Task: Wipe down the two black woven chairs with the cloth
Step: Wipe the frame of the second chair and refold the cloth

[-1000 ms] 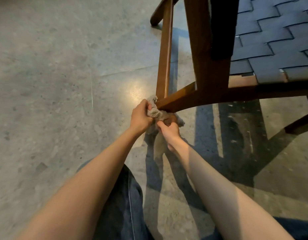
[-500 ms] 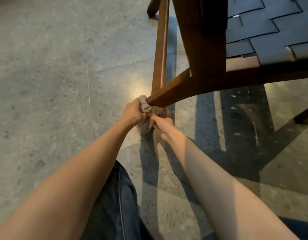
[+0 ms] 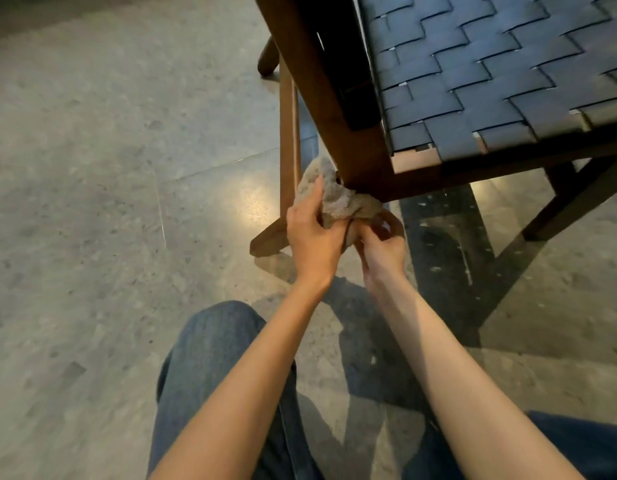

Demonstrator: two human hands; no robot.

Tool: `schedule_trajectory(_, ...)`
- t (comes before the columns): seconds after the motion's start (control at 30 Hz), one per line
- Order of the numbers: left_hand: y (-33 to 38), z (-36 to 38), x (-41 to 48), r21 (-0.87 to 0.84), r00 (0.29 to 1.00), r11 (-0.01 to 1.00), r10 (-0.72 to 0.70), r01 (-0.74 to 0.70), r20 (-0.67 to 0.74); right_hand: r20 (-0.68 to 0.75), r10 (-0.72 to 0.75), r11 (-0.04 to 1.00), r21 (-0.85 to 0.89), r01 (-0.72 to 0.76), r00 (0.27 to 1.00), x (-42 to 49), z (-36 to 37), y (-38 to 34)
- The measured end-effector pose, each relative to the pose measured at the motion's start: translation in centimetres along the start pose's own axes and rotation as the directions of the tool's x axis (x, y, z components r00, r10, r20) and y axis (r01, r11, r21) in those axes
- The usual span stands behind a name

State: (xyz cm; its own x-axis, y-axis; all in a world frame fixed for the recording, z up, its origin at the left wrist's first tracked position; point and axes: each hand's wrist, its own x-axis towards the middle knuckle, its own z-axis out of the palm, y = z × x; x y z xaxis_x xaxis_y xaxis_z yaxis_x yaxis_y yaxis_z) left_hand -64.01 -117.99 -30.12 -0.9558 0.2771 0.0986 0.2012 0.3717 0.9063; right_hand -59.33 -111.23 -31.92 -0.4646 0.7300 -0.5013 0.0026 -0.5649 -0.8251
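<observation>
A chair with a brown wooden frame and a black woven seat (image 3: 490,77) fills the upper right. A grey-beige cloth (image 3: 334,197) is wrapped around the frame's lower rail, just below the near seat corner. My left hand (image 3: 314,233) grips the cloth from the left, thumb up over it. My right hand (image 3: 381,242) pinches the cloth's lower end from underneath, fingers curled. Only one chair is in view.
The chair's slim wooden leg (image 3: 289,140) stands just left of the cloth, and a dark leg (image 3: 570,202) angles down at the right. A polished grey stone floor (image 3: 109,202) spreads left. My knees in blue jeans (image 3: 213,358) are below.
Both hands with the cloth have slid up along the sloping rail from its low end to just under the seat corner. The view has moved closer over the seat.
</observation>
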Motion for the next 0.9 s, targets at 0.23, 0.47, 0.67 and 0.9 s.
schedule_trajectory(0.23,3.7,1.9,-3.3,-0.166,0.965,0.985,-0.084,0.043,-0.247,-0.027,-0.279,0.952,-0.136,0.273,0.96,-2.1,-1.5,-3.9)
schedule_trajectory(0.47,6.8,3.0,-4.4,0.176,0.912,0.906,0.403,-0.386,-0.077,-0.122,-0.324,0.946,-0.058,0.319,0.938,-1.6,-2.9,-6.1)
schedule_trajectory(0.67,7.9,4.7,-2.1,0.538,0.845,0.678,0.518,-0.502,0.135,-0.086,-0.202,0.978,-0.066,0.196,0.976,0.0,-3.9,-7.9)
schedule_trajectory(0.9,9.3,7.2,-1.2,0.397,0.864,0.769,0.467,-0.501,0.188,-0.233,-0.225,0.971,0.027,0.237,0.946,0.7,-5.3,-10.4)
